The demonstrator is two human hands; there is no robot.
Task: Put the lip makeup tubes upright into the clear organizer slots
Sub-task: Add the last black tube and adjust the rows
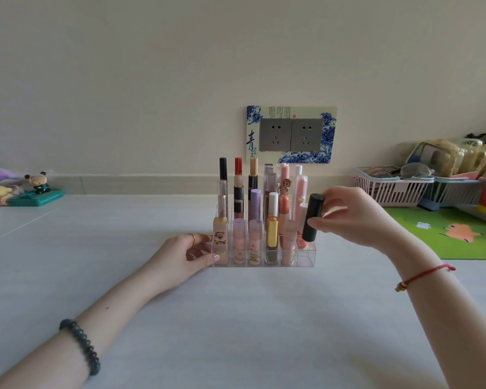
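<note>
Black tube [313, 210] in right hand [354, 219], above organizer [306, 258]

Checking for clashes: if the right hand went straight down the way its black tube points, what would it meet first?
Likely the empty-looking front right slot of the clear organizer; depth is unclear, so the black tube might clip its wall.

The blue-and-white socket surround [292, 111] bears a large "青" (the smaller characters beside and above it are illegible).
</note>
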